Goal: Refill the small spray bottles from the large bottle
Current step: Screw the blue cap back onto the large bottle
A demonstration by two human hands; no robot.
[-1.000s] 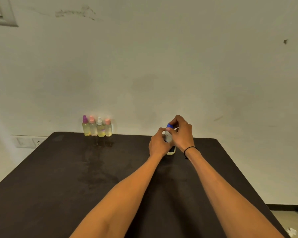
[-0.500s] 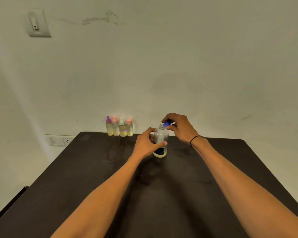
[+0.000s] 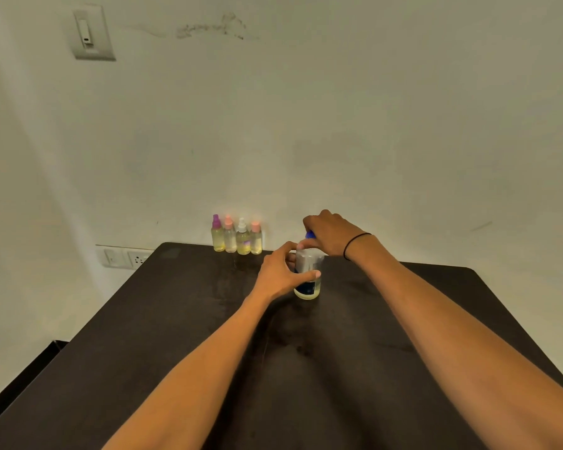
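Note:
The large clear bottle (image 3: 308, 276) stands upright on the dark table (image 3: 176, 336), with a little yellowish liquid at its bottom and a blue label. My left hand (image 3: 281, 274) wraps around its body from the left. My right hand (image 3: 330, 232) sits over its top, fingers pinched on the blue cap (image 3: 310, 235). Whether the cap is on the neck or just above it is hidden by my fingers. Several small spray bottles (image 3: 236, 237) with purple, pink and white tops stand in a row at the table's far edge against the wall.
A wall socket plate (image 3: 124, 257) sits left of the table's far corner, and a switch plate (image 3: 90, 32) is high on the wall. The table's left edge runs diagonally toward me; a dark ledge (image 3: 46, 355) lies beside it.
The view has shifted so the bottles sit further right in frame. My right hand has come down over the large bottle's top with the blue cap; my left hand keeps hold of the body.

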